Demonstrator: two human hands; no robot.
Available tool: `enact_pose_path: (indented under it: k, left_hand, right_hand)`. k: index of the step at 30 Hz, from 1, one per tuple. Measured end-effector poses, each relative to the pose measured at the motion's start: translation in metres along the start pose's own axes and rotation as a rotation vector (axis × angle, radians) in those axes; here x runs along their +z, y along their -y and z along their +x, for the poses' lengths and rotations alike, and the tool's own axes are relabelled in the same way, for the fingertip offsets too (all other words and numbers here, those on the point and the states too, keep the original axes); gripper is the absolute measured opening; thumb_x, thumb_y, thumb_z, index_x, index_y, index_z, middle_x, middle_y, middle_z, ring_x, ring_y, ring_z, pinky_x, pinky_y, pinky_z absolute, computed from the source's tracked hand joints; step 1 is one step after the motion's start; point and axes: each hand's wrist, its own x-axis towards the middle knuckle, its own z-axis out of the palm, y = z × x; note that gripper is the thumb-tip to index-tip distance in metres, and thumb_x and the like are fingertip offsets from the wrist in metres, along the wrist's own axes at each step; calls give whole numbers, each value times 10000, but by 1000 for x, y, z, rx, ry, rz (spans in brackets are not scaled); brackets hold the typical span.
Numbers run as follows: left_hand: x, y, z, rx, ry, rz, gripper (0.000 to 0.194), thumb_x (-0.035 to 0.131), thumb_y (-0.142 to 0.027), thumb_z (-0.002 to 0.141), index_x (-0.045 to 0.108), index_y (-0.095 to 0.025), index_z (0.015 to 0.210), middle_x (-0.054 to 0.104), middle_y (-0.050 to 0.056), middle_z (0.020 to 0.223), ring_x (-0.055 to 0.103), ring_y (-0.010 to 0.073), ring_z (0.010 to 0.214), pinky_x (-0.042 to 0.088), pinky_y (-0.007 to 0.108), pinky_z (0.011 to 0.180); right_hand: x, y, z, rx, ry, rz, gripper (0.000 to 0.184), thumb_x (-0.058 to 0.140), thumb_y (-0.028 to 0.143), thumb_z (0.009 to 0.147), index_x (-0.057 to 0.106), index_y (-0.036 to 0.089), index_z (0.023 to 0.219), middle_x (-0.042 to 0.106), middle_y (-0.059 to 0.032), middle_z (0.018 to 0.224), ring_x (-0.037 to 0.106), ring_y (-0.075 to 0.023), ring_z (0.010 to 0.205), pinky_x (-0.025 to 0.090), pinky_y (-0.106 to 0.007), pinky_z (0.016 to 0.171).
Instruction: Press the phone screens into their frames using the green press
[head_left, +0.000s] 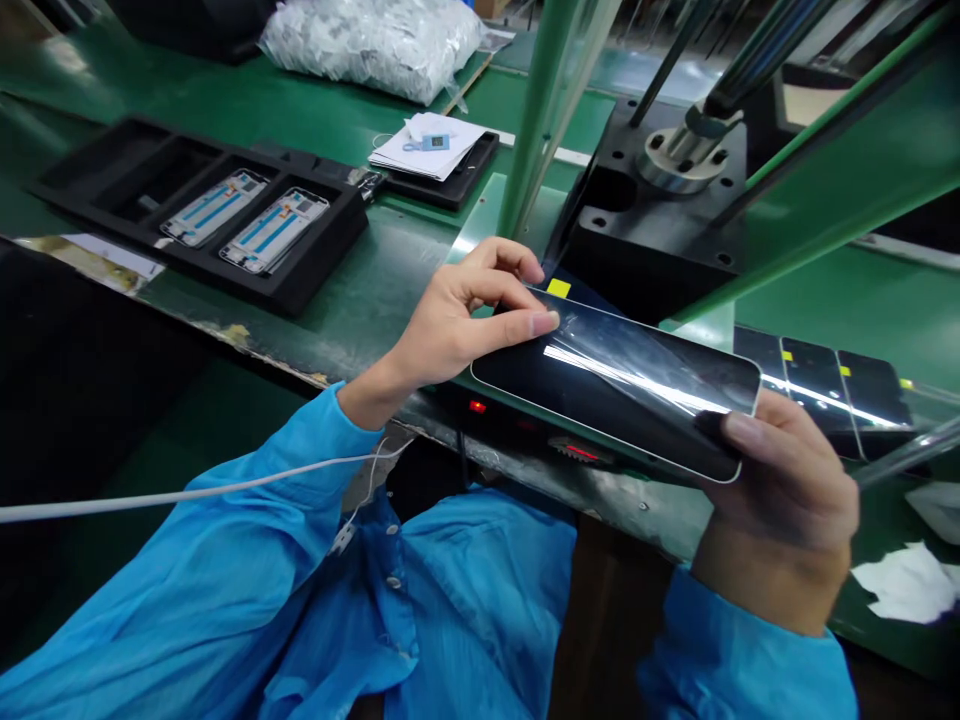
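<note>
A phone screen point(622, 385) with a glossy black face and a thin pale rim is held up in front of me, tilted down to the right. My left hand point(472, 315) pinches its upper left corner, thumb on the face, beside a small yellow tab point(558, 288) at the top edge. At the other end my right hand point(795, 465) grips the lower right corner, its thumb on the glass and its fingers behind. The back of the screen is hidden from me.
Behind the screen stands a black metal press point(660, 215) with green-edged panels. More dark screens point(832, 385) with yellow tabs lie at right, near a crumpled white tissue point(907, 585). At left, a black foam tray point(300, 285) holds two phone frames point(274, 230). A white cable point(225, 488) crosses my left sleeve.
</note>
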Motion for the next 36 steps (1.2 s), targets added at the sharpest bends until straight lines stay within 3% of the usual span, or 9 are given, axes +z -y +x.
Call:
enact_pose_path:
  k: [5, 11, 15, 18, 21, 24, 28, 32, 36]
  left_hand:
    - [-2, 0, 0, -36, -14, 35, 279, 839, -467, 786, 752, -214, 705, 651, 40, 941, 634, 249, 1038, 530, 471, 946]
    - [-3, 11, 2, 97, -23, 5, 146, 815, -384, 829, 791, -251, 774, 680, 44, 913, 638, 221, 981, 544, 380, 845]
    - [-2, 12, 2, 126, -33, -2, 123, 773, -369, 873, 808, -264, 818, 704, 43, 923, 638, 201, 990, 530, 353, 875]
    - [-4, 11, 1, 83, -53, -22, 290, 663, -452, 949, 800, -241, 804, 711, 56, 930, 645, 200, 1010, 526, 359, 938]
    - [-7, 13, 0, -46, -22, -149, 542, 523, -684, 945, 784, -209, 950, 710, 86, 975, 675, 207, 912, 579, 327, 761]
    - [-6, 15, 0, -123, 79, -179, 732, 723, -740, 763, 661, -227, 1281, 707, 83, 1033, 704, 245, 919, 603, 308, 688]
    - [-6, 12, -7, -40, 18, -39, 954, 943, -511, 610, 521, -291, 1437, 589, 71, 1409, 552, 362, 1328, 549, 429, 1045]
    - [-61, -2, -12, -33, -203, -20, 770, 878, -503, 715, 548, -316, 1385, 609, 25, 1404, 526, 324, 1377, 500, 447, 1129]
    - [-178, -38, -6, -79, -424, 96, 467, 860, -488, 713, 700, -221, 1061, 761, -15, 1036, 710, 191, 994, 609, 360, 937]
  right_hand:
    - [2, -1, 0, 17, 55, -4, 283, 850, 460, 693, 754, 213, 793, 711, -94, 770, 697, -291, 747, 600, -429, 724]
    - [5, 1, 1, -26, 162, -10, 247, 798, 447, 772, 720, 214, 794, 687, -28, 785, 661, -203, 775, 546, -325, 763]
    - [5, 0, 2, -55, 142, -61, 327, 813, 520, 733, 693, 219, 774, 658, -25, 801, 636, -204, 773, 551, -358, 795]
    - [5, -2, 3, -41, 109, -100, 400, 826, 588, 686, 667, 225, 744, 625, -23, 759, 627, -218, 760, 561, -373, 750]
    - [4, -5, 4, -67, 113, -75, 371, 833, 558, 710, 676, 224, 751, 633, -17, 776, 620, -195, 748, 547, -330, 718]
    - [2, -9, 5, -118, 124, -75, 338, 822, 534, 757, 698, 223, 806, 654, -18, 825, 626, -185, 767, 542, -309, 721]
    - [0, -10, 2, -193, 210, -172, 288, 802, 492, 819, 713, 218, 821, 653, -17, 757, 612, -174, 688, 545, -286, 653]
    - [-2, -9, 0, -208, 281, -221, 286, 741, 459, 898, 755, 306, 1140, 743, -53, 935, 684, -172, 769, 582, -241, 693]
    - [-7, -11, 2, -221, 285, -294, 260, 722, 477, 894, 763, 420, 1145, 756, -59, 945, 713, -178, 797, 597, -203, 700]
